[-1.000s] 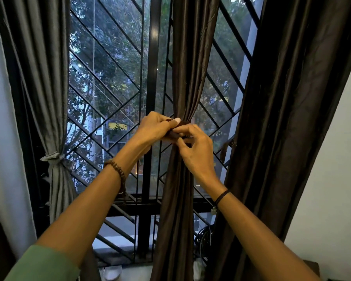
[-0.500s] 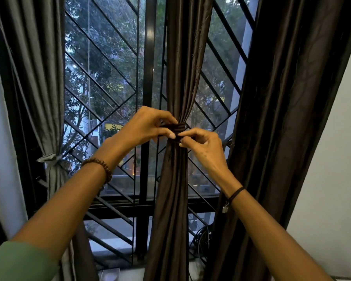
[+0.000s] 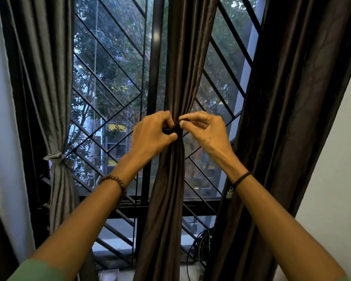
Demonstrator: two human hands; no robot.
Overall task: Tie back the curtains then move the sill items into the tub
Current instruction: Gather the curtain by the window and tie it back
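Locate the middle curtain (image 3: 170,179) at the centre of the window: hanging upright, long axis vertical, gathered into a narrow bundle and cinched at the waist. Note the dark tie band (image 3: 170,130) lying across that waist, crosswise to the cloth. Only a short stretch visible between the two hands; fastening hidden.

Left hand (image 3: 152,138): against the bundle from its left side, fingers (image 3: 165,119) curled over the top of the band, thumb pressed in beneath, band and cloth pinched between them. Right hand (image 3: 206,131): against the bundle from the right at the same height, thumb and forefinger closed in a fine pinch on the band's end, remaining fingers (image 3: 199,126) loosely bent. Both hands equally near; band directly between the fingertips, no gap left to close.

Judged step: securing the band. Next move probably a pull or tuck along the band's crosswise line, away from the bundle. Risk: cloth slipping out of the gather if either pinch loosens.

Further out, at far left, a grey curtain (image 3: 57,98), already tied with a pale band (image 3: 54,156). At right, a dark curtain (image 3: 292,118), hanging loose and untied. Behind, a diagonal metal grille (image 3: 114,126), trees beyond. Below, the sill (image 3: 195,277), with a coil of cable (image 3: 201,244) just beside the middle curtain's foot. Tub not in view.
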